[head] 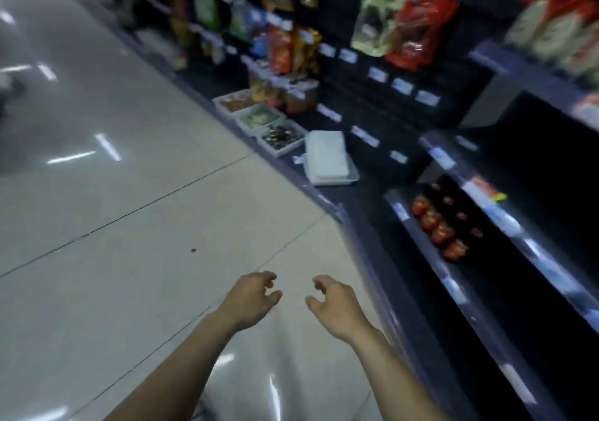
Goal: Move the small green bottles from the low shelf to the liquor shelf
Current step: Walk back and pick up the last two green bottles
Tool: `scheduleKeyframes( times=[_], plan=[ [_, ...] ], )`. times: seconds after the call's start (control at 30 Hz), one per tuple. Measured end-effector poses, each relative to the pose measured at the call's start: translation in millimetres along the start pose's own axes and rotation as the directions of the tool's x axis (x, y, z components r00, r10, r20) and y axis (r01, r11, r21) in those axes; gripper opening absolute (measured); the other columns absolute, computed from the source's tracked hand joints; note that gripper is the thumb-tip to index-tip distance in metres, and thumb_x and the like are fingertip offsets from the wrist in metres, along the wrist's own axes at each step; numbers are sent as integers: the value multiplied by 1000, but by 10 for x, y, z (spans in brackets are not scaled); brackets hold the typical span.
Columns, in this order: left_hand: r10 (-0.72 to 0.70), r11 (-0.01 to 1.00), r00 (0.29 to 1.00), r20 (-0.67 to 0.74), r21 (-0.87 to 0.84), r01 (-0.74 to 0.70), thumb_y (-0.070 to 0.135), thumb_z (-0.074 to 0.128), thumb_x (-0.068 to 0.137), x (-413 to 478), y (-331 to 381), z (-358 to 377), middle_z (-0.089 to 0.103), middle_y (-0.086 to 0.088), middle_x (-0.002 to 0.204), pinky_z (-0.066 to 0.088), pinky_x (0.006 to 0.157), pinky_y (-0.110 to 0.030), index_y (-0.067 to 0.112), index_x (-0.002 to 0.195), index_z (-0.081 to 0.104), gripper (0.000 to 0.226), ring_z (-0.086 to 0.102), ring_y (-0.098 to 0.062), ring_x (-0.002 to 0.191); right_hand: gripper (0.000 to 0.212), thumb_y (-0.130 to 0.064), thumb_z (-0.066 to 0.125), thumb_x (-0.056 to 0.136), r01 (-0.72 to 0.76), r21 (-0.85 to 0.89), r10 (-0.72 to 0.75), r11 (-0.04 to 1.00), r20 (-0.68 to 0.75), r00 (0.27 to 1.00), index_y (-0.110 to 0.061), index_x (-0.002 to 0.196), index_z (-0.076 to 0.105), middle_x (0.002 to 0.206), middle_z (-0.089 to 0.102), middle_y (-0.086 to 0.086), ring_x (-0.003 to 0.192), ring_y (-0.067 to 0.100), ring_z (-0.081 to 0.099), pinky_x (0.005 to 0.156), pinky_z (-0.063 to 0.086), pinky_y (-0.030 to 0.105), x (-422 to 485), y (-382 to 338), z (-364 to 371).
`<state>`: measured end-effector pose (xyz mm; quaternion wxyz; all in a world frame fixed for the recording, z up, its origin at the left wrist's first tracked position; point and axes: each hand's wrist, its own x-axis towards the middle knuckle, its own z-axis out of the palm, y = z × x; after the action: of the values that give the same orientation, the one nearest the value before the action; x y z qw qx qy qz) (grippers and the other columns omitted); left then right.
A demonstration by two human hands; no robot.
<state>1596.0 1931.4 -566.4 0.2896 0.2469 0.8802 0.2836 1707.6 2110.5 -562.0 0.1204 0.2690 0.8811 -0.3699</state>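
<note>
My left hand and my right hand hang side by side over the tiled floor, both empty with loosely curled, parted fingers. To the right of my right hand runs a dark low shelf holding a row of red-capped bottles. No small green bottles show in this blurred view, and I cannot tell which shelf is the liquor shelf.
A white flat tray lies on the bottom ledge farther along the aisle. Beyond it sit three white bins of loose goods. Snack bags hang on upper shelves. The shiny tiled floor spreads to the left.
</note>
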Motion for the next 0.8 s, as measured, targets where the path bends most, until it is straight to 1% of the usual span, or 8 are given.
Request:
scheduleKeyframes(
  times=[0.1, 0.17, 0.23, 0.33, 0.47, 0.57, 0.7, 0.8],
  plan=[
    [-167, 985, 985, -42, -50, 164, 37, 65, 95, -298, -1002, -488, 69, -3, 127, 47, 93, -26, 13, 137, 60, 49, 65, -19, 108, 58, -33, 69, 94, 59, -49, -49, 997, 181, 982, -11, 146, 56, 143, 64, 7, 129, 23, 61, 104, 44, 24, 378, -757, 760],
    [-270, 960, 959, -82, -105, 261, 37, 66, 95, -498, -1669, -887, 69, -2, 127, 47, 93, -25, 13, 136, 61, 48, 66, -18, 108, 58, -33, 69, 94, 112, -73, -87, 991, 282, 956, -11, 145, 56, 142, 65, 7, 128, 21, 61, 100, 42, 20, 624, -1357, 1285],
    [-372, 922, 920, -123, -164, 351, 37, 66, 95, -706, -2308, -1301, 70, -3, 125, 46, 92, -25, 13, 135, 62, 47, 66, -18, 108, 57, -33, 69, 94, 162, -85, -120, 983, 372, 920, -11, 145, 57, 142, 64, 7, 126, 20, 61, 96, 39, 16, 821, -1968, 1788],
    [-504, 854, 843, -191, -261, 451, 37, 66, 95, -1063, -3105, -1859, 71, -4, 123, 46, 90, -25, 12, 133, 63, 46, 66, -19, 108, 56, -32, 69, 94, 261, -113, -175, 959, 486, 856, -10, 145, 57, 139, 65, 7, 124, 20, 61, 94, 37, 15, 1033, -2860, 2474],
    [-626, 760, 743, -238, -403, 510, 37, 65, 95, -1415, -3876, -2394, 70, -3, 122, 46, 89, -26, 14, 134, 62, 46, 64, -18, 105, 55, -33, 69, 93, 381, -125, -240, 916, 590, 771, -12, 143, 58, 134, 67, 5, 116, 17, 62, 93, 38, 16, 1249, -3876, 3234],
    [-685, 693, 689, -238, -504, 515, 39, 64, 95, -1570, -4328, -2676, 68, 0, 122, 45, 87, -26, 15, 136, 60, 48, 62, -16, 103, 57, -36, 67, 94, 449, -135, -254, 883, 668, 700, -15, 145, 55, 137, 65, 3, 112, 12, 57, 95, 39, 18, 1394, -4481, 3698],
    [-753, 614, 615, -234, -586, 529, 40, 65, 94, -1597, -4993, -3104, 68, -1, 123, 48, 91, -28, 15, 137, 59, 50, 63, -18, 107, 58, -35, 67, 93, 532, -149, -274, 834, 724, 633, -15, 146, 54, 142, 63, 6, 125, 19, 60, 100, 43, 23, 1712, -5267, 4298],
    [-795, 571, 552, -250, -615, 544, 41, 65, 94, -1518, -5582, -3563, 69, 1, 121, 46, 87, -26, 16, 138, 59, 51, 64, -17, 107, 60, -35, 68, 93, 604, -142, -312, 784, 751, 582, -14, 147, 53, 147, 60, 7, 131, 22, 59, 104, 44, 26, 2079, -5969, 4798]
  ],
)
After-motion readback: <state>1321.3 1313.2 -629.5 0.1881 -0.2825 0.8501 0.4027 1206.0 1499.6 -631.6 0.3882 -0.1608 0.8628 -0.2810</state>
